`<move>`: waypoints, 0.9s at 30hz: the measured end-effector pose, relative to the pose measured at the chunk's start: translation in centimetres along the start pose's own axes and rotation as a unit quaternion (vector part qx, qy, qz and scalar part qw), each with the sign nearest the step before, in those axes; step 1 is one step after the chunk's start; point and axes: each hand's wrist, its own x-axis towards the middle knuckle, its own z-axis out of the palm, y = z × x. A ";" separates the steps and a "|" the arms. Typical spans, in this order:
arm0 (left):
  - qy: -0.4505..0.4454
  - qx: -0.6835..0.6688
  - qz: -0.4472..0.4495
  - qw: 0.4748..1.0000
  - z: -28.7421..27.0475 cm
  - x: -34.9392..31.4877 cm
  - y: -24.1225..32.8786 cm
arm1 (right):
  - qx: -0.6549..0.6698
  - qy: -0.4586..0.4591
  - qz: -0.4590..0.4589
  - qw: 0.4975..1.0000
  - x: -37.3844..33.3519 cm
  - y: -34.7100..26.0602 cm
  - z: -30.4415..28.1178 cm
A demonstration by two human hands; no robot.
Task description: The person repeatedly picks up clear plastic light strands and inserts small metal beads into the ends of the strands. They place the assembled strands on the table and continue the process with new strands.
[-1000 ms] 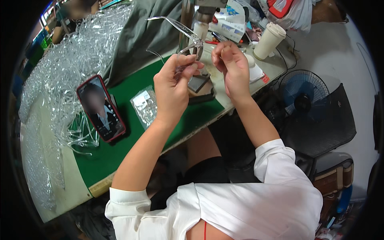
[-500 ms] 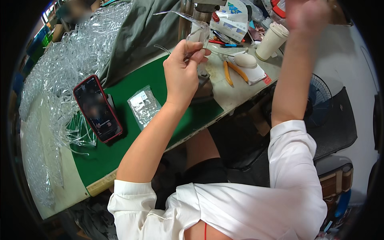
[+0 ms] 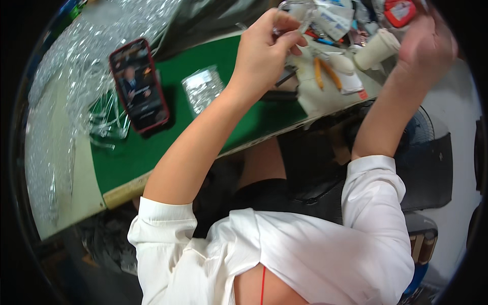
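Clear plastic eyeglasses [image 3: 307, 16] are pinched between the thumb and fingers of my left hand [image 3: 269, 43], raised over the far side of the table. Part of the glasses lies beyond the top of the view. My right hand [image 3: 429, 43] reaches out at the far right, close to a red tape-measure-like object [image 3: 399, 12]. Its fingers are smeared by motion, so their pose and any contact are unclear. Below the left hand, a dark metal fixture [image 3: 284, 84] is partly hidden. Pliers with orange handles [image 3: 325, 73] lie between my hands.
A large heap of clear plastic eyeglass parts [image 3: 61, 96] covers the left side. A phone in a red case [image 3: 138, 86] stands on the green mat [image 3: 122, 165], beside a small clear bag of tiny parts [image 3: 202, 89]. A cream cup [image 3: 376, 49] lies tilted near a white mouse-shaped object [image 3: 341, 63].
The view has shifted, so the table sits higher in it. My left hand still holds the eyeglasses. My right hand has moved outward and to the right, near the red object.
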 end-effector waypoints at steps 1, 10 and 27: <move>-0.012 0.014 0.003 1.000 -0.6 -1.1 1.2 | -0.036 0.005 0.032 0.999 -1.4 0.3 -0.5; 0.008 0.399 0.072 0.914 -12.0 -15.5 13.2 | -0.062 -0.472 0.267 0.838 -22.3 -2.0 1.8; 0.234 0.128 -0.024 0.963 -14.0 -22.7 14.1 | -0.135 -0.493 0.233 0.827 -24.0 -3.8 4.4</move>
